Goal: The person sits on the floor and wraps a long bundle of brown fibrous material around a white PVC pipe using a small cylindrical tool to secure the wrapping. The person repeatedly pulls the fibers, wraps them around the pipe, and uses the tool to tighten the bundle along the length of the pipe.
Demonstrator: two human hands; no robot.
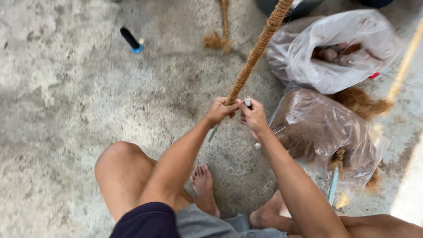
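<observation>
A long pole wrapped in brown coir rope (257, 50) slants from the top of the view down to my hands. My left hand (218, 111) is closed around its lower end. Right beside it, my right hand (253, 115) pinches a small grey-white tube-like object (248, 102) between fingers and thumb. Both hands nearly touch above the concrete floor (79, 97). My bare knee (118, 165) and foot (203, 183) are below them.
A clear plastic bag of brown coir fibre (317, 130) lies right of my hands. Behind it is a second, whitish bag (335, 48) holding brownish pieces. A black-and-blue tool (131, 41) lies far left, a loose fibre tuft (217, 40) at top centre, a thin pole (405, 61) at right.
</observation>
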